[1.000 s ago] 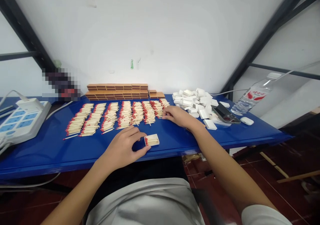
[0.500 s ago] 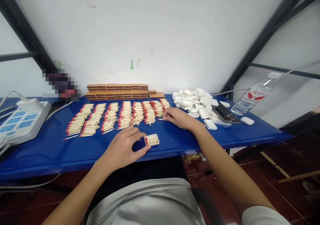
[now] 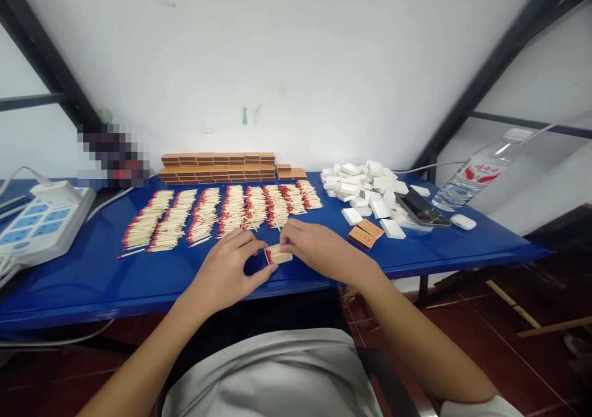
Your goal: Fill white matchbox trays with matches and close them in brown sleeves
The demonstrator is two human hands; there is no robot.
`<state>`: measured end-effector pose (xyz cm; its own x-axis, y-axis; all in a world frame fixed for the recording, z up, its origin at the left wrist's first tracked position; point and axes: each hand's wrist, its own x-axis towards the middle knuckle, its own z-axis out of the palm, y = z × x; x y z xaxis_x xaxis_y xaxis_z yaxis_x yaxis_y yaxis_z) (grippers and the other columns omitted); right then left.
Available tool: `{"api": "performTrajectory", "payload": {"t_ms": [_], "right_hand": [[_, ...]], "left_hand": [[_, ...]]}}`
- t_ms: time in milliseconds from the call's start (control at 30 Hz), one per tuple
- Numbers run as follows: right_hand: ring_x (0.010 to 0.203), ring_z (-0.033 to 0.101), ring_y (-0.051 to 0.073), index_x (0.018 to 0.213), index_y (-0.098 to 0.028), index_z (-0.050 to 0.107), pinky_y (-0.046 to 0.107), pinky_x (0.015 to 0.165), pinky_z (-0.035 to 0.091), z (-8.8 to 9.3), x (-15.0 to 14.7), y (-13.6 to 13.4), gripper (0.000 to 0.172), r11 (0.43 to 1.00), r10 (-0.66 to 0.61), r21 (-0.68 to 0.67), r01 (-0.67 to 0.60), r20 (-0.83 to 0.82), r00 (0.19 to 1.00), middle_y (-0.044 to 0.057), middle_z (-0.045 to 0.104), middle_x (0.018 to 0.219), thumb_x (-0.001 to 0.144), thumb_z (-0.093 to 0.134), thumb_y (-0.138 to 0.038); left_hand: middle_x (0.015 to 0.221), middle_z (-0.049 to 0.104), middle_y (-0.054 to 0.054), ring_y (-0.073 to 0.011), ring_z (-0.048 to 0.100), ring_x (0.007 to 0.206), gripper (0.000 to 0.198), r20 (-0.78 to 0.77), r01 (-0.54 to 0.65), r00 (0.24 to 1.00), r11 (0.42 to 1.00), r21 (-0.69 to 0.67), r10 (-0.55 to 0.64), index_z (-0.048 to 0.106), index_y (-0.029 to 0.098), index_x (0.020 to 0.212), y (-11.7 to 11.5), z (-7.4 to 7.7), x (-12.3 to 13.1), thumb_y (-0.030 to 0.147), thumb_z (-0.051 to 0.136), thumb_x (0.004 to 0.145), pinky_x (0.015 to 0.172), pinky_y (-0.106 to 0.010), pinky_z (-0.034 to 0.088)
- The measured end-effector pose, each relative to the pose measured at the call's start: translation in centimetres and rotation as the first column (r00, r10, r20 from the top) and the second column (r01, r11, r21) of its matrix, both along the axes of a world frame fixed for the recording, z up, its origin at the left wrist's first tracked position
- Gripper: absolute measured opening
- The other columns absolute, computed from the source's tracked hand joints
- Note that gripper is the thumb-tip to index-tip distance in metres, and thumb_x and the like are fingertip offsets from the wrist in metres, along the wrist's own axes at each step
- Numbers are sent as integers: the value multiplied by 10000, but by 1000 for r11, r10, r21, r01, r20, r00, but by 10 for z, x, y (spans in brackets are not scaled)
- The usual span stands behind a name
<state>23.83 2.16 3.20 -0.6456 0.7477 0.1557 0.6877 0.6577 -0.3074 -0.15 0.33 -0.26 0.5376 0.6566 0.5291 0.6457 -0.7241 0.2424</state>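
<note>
My left hand (image 3: 234, 258) curves around the left end of a small white matchbox tray (image 3: 289, 259), thumb at its near side and fingers at the far side. Inside the tray lie red-tipped matches (image 3: 277, 255), heads to the left. My right hand (image 3: 314, 244) is over the tray's right part, thumb and fingers pinched down at the matches; the fingertips partly hide what they hold. Just beyond both hands, loose matches (image 3: 231, 210) are spread in several slanting rows. Right of my right hand are brown matchbox sleeves (image 3: 365, 233).
Stacked brown matchboxes (image 3: 217, 173) line the wall. A heap of white trays (image 3: 361, 185) lies to the right, beside a phone (image 3: 420, 206), a white case (image 3: 463, 221) and a tilted water bottle (image 3: 481, 170). A power strip (image 3: 44, 226) sits left on the blue table (image 3: 152, 281).
My right hand has come from the right end of the match rows left and nearer, down onto the tray. The brown sleeves it covered now show. My left hand stays around the tray.
</note>
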Motion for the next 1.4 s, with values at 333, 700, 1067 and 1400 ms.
{"api": "performTrajectory", "payload": {"t_ms": [333, 700, 1067, 1400], "right_hand": [[769, 559, 178, 875, -193, 637, 304, 691, 367, 1, 28, 48, 196, 969, -235, 31, 247, -213, 948, 43, 662, 889, 1034, 632, -306], [842, 584, 200, 925, -174, 681, 306, 742, 384, -12, 42, 80, 72, 953, -282, 90, 288, -73, 957, 80, 674, 971, 983, 644, -196], [796, 546, 180, 875, -172, 666, 289, 729, 373, -20, 59, 91, 119, 976, -209, 51, 214, -91, 974, 54, 635, 912, 989, 630, -180], [797, 529, 187, 939, -191, 655, 291, 722, 359, -22, 60, 92, 51, 977, -203, 49, 210, -117, 972, 44, 621, 923, 988, 650, -179]], "left_hand": [[959, 688, -61, -239, 662, 921, 215, -1, 0, 1000, 1000, 7, 0, 738, 202, 1113, 0, 0, 0, 381, 731, 994, 837, -394, 550], [960, 682, -68, -245, 664, 921, 234, -1, 8, 1000, 1000, 9, -8, 742, 183, 1117, 0, -1, 0, 386, 720, 1003, 838, -401, 550], [970, 684, -66, -247, 665, 941, 249, -14, 1, 1000, 1000, 3, -1, 745, 182, 1125, 1, -3, -1, 399, 725, 1002, 870, -404, 549], [949, 686, -58, -241, 667, 922, 224, 7, 9, 1000, 1000, 14, -9, 742, 197, 1109, 1, -2, 0, 392, 727, 1000, 868, -388, 549]]}}
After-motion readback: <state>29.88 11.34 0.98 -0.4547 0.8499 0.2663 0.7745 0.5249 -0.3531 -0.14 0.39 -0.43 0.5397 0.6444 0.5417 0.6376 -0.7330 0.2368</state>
